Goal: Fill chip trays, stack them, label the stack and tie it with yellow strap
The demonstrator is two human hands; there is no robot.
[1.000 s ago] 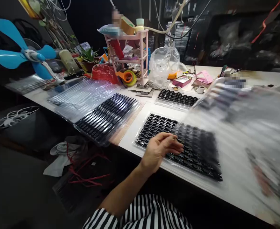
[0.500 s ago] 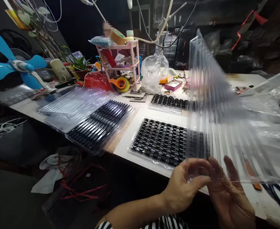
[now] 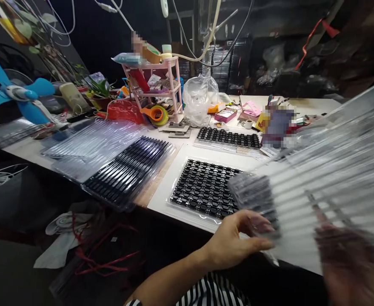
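Note:
A clear ribbed plastic tray point(image 3: 297, 193), smeared by motion, tilts over the right part of the table. My left hand point(image 3: 229, 240) pinches its near left corner, fingers behind the plastic and thumb in front. Seen through the sheet at lower right, my right hand point(image 3: 349, 261) is blurred; its grip cannot be made out. Left of the lifted tray lies another clear tray filled with rows of small black parts point(image 3: 204, 187), its right side partly covered by the lifted one.
Behind is a tray with more black parts point(image 3: 228, 137). To the left lie a tray of long black strips point(image 3: 129, 170) and clear ribbed sheets point(image 3: 81, 142). A blue fan point(image 3: 19, 91), a pink shelf point(image 3: 174, 87) and a plastic bag point(image 3: 199, 97) stand farther back.
The clear tray has swung down from nearly upright and to the right, uncovering items at the back. My right hand has moved right, away from my left hand.

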